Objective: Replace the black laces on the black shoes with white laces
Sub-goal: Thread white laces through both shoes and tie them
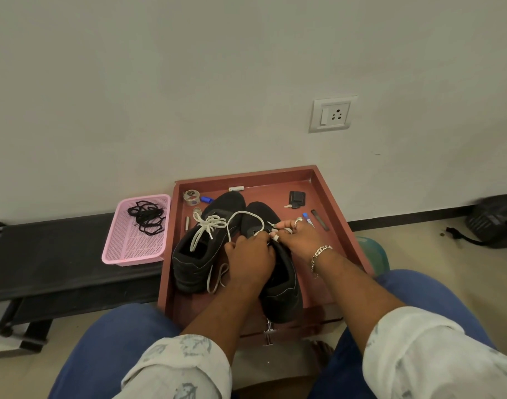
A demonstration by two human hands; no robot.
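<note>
Two black shoes stand in a reddish-brown drawer (pixel 330 203). The left shoe (pixel 200 249) carries a tied white lace (pixel 207 226). Over the right shoe (pixel 284 289) both hands meet at the eyelets. My left hand (pixel 250 259) curls its fingers on the shoe's tongue area and a second white lace (pixel 246 216), which loops up over the toe. My right hand (pixel 294 236) pinches the lace's end near the eyelets. The black laces (pixel 145 216) lie tangled in a pink basket (pixel 131 249) to the left.
Small items lie at the drawer's back: a tape roll (pixel 191 196), a blue cap (pixel 206 199), a black holder with keys (pixel 296 198), pens (pixel 308 219). A black bench (pixel 44 260) holds the basket. A black bag (pixel 497 220) sits on the floor at right. My knees frame the drawer.
</note>
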